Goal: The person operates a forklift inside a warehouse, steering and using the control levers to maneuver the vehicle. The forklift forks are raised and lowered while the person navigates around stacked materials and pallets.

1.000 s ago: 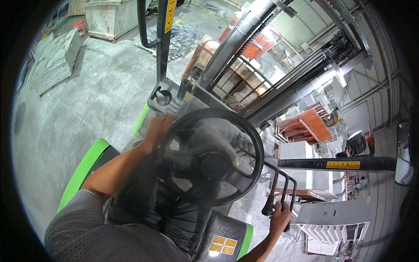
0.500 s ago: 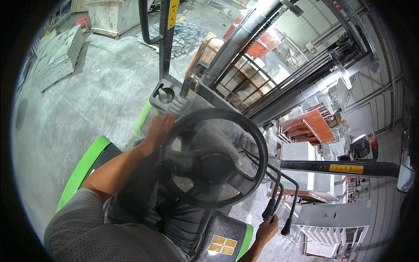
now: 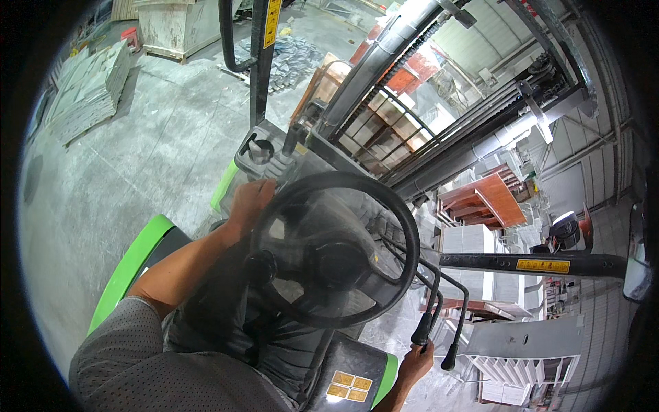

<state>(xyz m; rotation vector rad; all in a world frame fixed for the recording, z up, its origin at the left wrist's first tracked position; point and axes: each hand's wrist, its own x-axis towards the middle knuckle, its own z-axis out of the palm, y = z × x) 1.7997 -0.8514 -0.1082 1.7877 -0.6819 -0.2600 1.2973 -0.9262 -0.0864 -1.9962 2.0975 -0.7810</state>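
A black steering wheel (image 3: 334, 180) with a knob (image 3: 261, 266) on its lower left fills the middle. My left hand (image 3: 252, 199) lies at the wheel's upper left rim, beside the grey dash (image 3: 274, 165). Its fingers are curled; what they hold, if anything, is hidden. At the lower right, my right hand (image 3: 417, 362) is closed around the lower end of a control lever's black grip (image 3: 422, 329). A second lever (image 3: 449, 357) with a black knob stands just right of that hand, apart from it.
The forklift mast (image 3: 391, 62) rises ahead. A black post (image 3: 260, 75) stands front left, another (image 3: 535, 264) at right. Stacked slabs (image 3: 93, 86) and a large crate (image 3: 175, 27) stand on the grey floor (image 3: 165, 103) at left. Brown wooden racks (image 3: 487, 199) and grey panels (image 3: 528, 336) are at right.
My right hand and the lever grip in it have shifted very slightly left and up. My left hand and the steering wheel look almost unchanged.
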